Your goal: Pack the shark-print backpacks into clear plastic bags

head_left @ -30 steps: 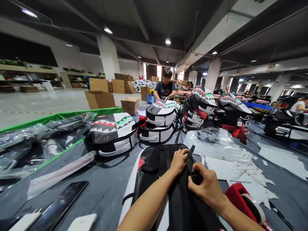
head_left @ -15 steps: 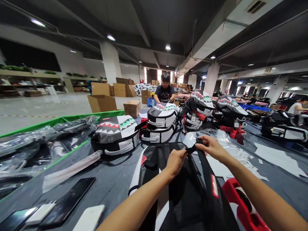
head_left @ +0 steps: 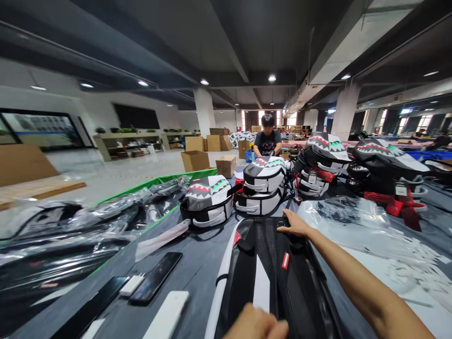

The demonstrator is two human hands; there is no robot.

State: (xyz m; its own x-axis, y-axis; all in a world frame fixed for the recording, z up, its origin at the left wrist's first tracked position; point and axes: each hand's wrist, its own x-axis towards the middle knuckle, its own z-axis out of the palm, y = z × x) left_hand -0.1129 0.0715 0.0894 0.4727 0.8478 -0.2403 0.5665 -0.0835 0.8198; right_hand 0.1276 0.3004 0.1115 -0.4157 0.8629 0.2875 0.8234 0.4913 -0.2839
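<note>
A black and white backpack (head_left: 263,263) lies in front of me with its strap side up. Its black shoulder strap (head_left: 287,278), with a small red and white label, rests flat along the back panel. At the top right of the backpack, my right hand (head_left: 298,226) touches the upper end of this strap, thumb and forefinger apart. My left hand (head_left: 256,325) is low over the near part of the backpack. It is blurred and cut off by the bottom edge, so its grip does not show.
Shark-mouth backpacks (head_left: 208,200) stand in several piles beyond mine. Phones (head_left: 157,278) and a white power bank (head_left: 167,313) lie at left. Plastic-wrapped bags (head_left: 106,240) fill a green-edged area (head_left: 155,181). Clear plastic and paper pieces (head_left: 370,235) are at right. Another person (head_left: 267,139) works opposite.
The strap, held up between both hands before, now lies flat on the backpack. My left hand has come down toward me; my right hand has let the strap's webbing down. The view has turned left.
</note>
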